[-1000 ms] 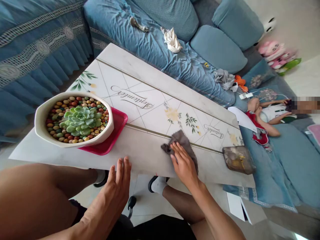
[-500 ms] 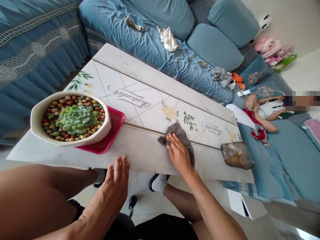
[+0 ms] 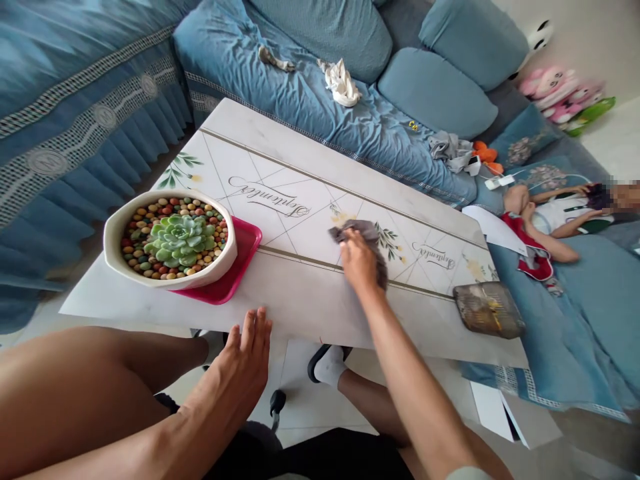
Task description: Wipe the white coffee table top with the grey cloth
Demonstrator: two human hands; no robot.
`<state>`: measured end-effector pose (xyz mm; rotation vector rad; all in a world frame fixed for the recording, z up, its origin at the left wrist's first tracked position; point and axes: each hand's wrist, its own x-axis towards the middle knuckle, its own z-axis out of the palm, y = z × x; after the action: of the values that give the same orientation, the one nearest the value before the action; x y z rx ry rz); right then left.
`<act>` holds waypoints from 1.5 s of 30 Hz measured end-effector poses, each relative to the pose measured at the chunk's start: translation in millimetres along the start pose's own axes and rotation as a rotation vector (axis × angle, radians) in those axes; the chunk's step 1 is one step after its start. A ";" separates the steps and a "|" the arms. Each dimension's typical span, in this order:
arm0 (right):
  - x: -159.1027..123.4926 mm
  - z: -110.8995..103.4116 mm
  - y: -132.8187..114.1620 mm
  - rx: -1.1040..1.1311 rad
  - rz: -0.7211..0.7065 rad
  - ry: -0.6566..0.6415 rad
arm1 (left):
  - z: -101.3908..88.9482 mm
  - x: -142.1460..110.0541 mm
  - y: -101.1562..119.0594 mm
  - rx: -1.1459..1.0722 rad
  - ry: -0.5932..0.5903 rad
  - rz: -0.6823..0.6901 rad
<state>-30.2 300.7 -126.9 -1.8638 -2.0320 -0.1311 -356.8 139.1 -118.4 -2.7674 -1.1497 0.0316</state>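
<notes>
My right hand (image 3: 359, 261) presses down on a grey cloth (image 3: 370, 235) in the middle of the patterned white table (image 3: 300, 293), fingers pointing away from me. My left hand (image 3: 245, 363) lies flat with fingers stretched out against the table's near edge and holds nothing. To the left, a white bowl (image 3: 170, 240) with a green succulent and coloured pebbles stands on a pink tray (image 3: 235, 267).
A brownish mesh box (image 3: 489, 310) sits at the table's right end. Blue sofas surround the table, with crumpled cloths and cushions on them. Another person lies on the sofa at the right (image 3: 550, 217). My bare knees are under the near edge.
My right hand has pushed the grey cloth away from me, from near the front border onto the flower pattern. The left hand stayed at the table edge. The view shifted slightly.
</notes>
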 end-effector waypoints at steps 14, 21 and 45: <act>-221.9 -81.1 45.3 0.179 -0.486 -0.239 | -5.0 2.2 -8.6 0.112 0.002 0.098; -163.4 -37.6 -64.0 0.224 -0.676 -0.256 | -6.5 13.0 -19.7 0.170 0.029 0.145; -193.5 -85.6 17.6 0.180 -0.514 -0.489 | -44.7 24.4 -29.4 0.106 -0.268 0.209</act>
<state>14.7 93.5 -116.0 -1.3141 -2.7118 0.3986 -356.9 171.2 -69.2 -2.8357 -0.8734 0.4848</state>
